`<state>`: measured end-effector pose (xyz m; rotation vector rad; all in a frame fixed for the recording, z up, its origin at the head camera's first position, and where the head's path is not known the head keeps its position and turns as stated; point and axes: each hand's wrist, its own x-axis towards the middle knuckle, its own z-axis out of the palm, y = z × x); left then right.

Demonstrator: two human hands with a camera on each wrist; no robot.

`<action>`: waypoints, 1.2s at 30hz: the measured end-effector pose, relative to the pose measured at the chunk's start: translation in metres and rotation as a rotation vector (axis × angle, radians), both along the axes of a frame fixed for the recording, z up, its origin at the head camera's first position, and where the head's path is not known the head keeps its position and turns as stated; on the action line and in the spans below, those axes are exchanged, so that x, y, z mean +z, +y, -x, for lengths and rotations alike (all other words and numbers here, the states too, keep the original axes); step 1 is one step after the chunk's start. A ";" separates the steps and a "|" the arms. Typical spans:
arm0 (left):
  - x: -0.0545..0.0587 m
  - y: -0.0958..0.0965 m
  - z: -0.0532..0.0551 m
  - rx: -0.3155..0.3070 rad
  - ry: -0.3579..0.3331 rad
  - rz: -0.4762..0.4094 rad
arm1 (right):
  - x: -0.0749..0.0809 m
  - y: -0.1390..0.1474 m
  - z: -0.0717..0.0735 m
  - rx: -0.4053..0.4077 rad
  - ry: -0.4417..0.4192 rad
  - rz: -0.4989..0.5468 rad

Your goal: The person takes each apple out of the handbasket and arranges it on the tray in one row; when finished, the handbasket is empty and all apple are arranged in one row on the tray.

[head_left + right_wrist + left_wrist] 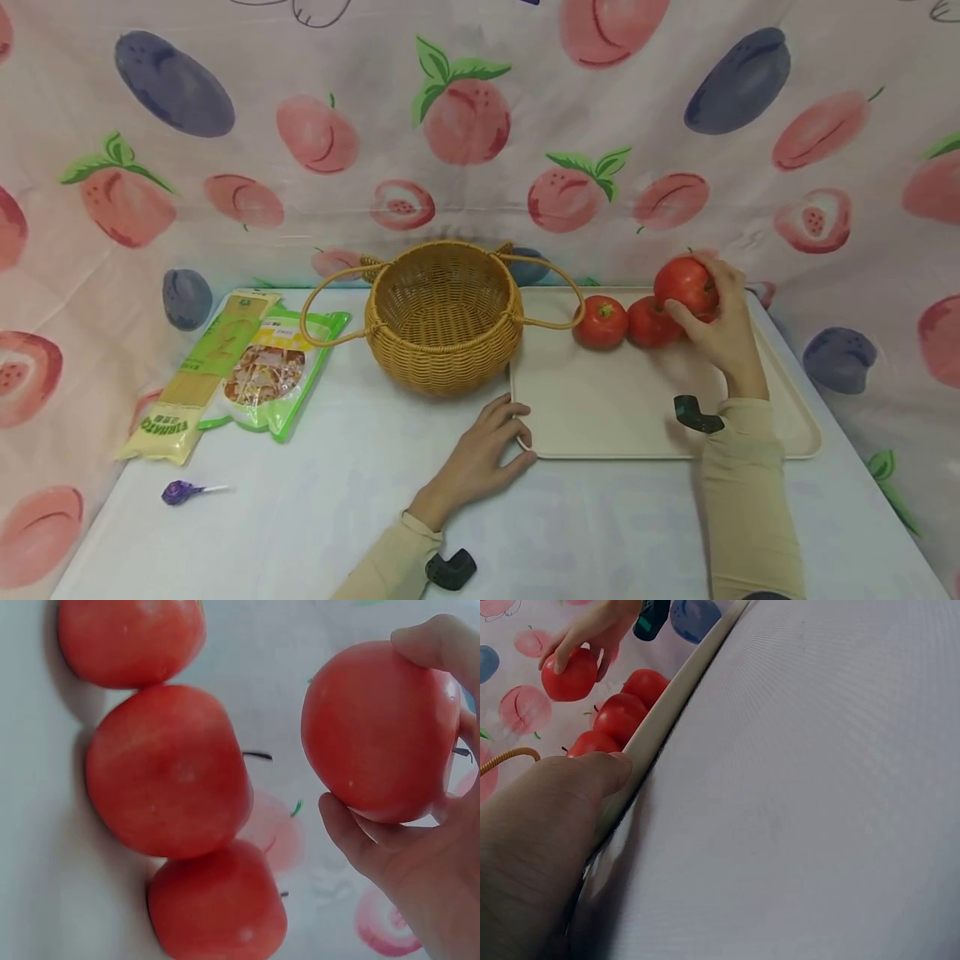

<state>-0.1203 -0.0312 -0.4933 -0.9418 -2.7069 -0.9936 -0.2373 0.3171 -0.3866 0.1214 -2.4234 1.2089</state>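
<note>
My right hand (716, 321) grips a red apple (379, 731), raised above the beige tray (600, 417). Fingers and thumb wrap its sides; its stem points toward the palm. Three more red apples sit in a row at the tray's back: the left apple (600, 322), the middle apple (651, 323) and a third apple (131, 637), mostly covered by my hand in the head view. At the tray's near left corner, my left hand (480, 458) holds the rim, fingers bent over the left edge. Its thumb (611, 771) lies against the front rim in the left wrist view.
A wicker basket (442, 367) with two loop handles stands left of the tray, its right handle over the tray's back left corner. Farther left lie a noodle packet (202, 367), a green-edged food bag (273, 367) and a purple lollipop (180, 492). A fruit-patterned cloth hangs behind.
</note>
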 end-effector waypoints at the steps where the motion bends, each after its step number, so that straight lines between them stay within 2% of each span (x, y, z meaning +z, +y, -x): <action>1: 0.000 0.000 0.000 0.001 0.001 -0.002 | -0.001 0.002 0.000 -0.008 -0.001 -0.001; 11: -0.001 0.000 0.000 -0.003 0.003 0.005 | -0.006 0.024 -0.002 -0.119 -0.056 0.045; 15: -0.001 0.000 0.000 -0.005 -0.011 0.008 | -0.006 0.031 -0.002 -0.156 -0.090 0.101; 19: 0.000 0.000 0.000 -0.005 -0.014 0.007 | -0.008 0.039 -0.001 -0.189 -0.064 0.171; 23: 0.001 0.001 0.000 -0.006 -0.003 0.008 | -0.011 0.045 -0.001 -0.223 -0.031 0.176; 29: 0.001 0.000 0.000 -0.002 -0.017 0.016 | -0.017 0.054 -0.002 -0.276 -0.028 0.154; 36: 0.000 0.000 0.000 0.004 -0.030 0.014 | -0.022 0.065 -0.002 -0.346 -0.058 0.215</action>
